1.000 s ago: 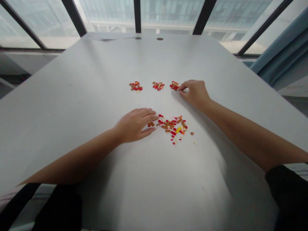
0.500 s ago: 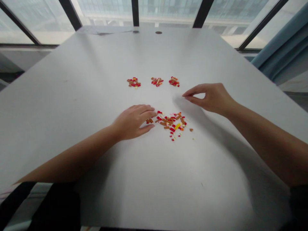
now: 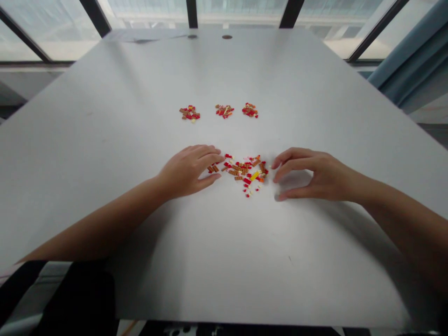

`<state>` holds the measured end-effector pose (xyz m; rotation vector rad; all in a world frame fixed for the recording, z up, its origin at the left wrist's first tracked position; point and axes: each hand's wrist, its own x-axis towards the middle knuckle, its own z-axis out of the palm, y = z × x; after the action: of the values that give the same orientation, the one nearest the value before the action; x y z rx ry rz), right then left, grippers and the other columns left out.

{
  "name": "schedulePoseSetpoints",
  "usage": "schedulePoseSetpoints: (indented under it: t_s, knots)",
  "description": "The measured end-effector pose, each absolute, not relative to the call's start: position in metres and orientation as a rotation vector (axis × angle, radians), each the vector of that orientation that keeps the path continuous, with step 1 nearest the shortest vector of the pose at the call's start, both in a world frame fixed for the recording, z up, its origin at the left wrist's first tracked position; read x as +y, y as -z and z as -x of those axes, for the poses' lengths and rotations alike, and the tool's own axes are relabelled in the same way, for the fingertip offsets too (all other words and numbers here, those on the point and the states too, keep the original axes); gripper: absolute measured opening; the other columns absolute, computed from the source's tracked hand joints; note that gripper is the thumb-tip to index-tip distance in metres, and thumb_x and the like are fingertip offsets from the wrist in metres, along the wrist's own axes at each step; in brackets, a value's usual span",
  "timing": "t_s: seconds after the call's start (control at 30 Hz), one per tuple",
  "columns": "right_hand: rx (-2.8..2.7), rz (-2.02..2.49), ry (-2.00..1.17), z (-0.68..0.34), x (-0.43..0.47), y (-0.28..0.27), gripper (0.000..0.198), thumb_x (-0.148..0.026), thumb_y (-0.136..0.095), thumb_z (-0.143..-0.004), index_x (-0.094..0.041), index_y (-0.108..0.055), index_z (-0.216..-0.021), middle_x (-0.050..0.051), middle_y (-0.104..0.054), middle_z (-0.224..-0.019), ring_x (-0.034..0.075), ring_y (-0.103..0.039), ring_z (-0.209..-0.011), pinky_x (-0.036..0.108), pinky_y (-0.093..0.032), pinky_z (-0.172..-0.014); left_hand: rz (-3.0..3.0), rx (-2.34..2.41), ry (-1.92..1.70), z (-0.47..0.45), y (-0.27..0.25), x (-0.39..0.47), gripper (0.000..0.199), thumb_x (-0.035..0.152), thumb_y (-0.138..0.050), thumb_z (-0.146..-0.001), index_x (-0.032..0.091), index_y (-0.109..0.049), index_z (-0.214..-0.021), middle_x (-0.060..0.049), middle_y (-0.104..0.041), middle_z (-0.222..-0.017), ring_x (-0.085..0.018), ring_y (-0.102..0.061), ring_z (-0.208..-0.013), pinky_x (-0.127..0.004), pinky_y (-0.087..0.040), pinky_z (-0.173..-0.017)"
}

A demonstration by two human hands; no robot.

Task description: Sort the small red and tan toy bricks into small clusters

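A loose spread of small toy building bricks, mostly brown and red with some white and orange, lies on the white table. One longer yellow brick stands out among them. At the left edge of this spread rests my left hand, its fingers apart and partly over a few brown bricks. On the right side my right hand is low over the table, thumb and fingers parted, fingertips beside the bricks. I see nothing held in either hand.
Farther back sit three small heaps of similar bricks: a left heap, a middle heap and a right heap. Two round dark spots mark the table's far end. Windows and a blue curtain lie beyond.
My right hand has come down and nearer, from pinched fingertips below the right heap to parted fingers at the spread's right edge. My left hand stays about where it was. The view has shifted slightly.
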<state>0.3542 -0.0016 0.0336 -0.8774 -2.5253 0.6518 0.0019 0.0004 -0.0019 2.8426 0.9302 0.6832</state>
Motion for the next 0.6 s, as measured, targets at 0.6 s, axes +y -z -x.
schedulePoseSetpoints:
  t_s: [0.6]
  knots:
    - [-2.407,1.000,-0.599,-0.346,-0.007,-0.017,0.026,-0.057,-0.068,-0.098,-0.033,-0.078,-0.089,0.000,-0.083,-0.089,0.021,-0.078,-0.077,0.037,-0.062,-0.075,-2.885,0.940,-0.681,-0.001,0.004,0.000,0.033,0.038,-0.054,-0.107,0.019,-0.068,-0.131,-0.014,-0.075,-0.135,-0.028,-0.069,-0.132,-0.045,-0.055,-0.113]
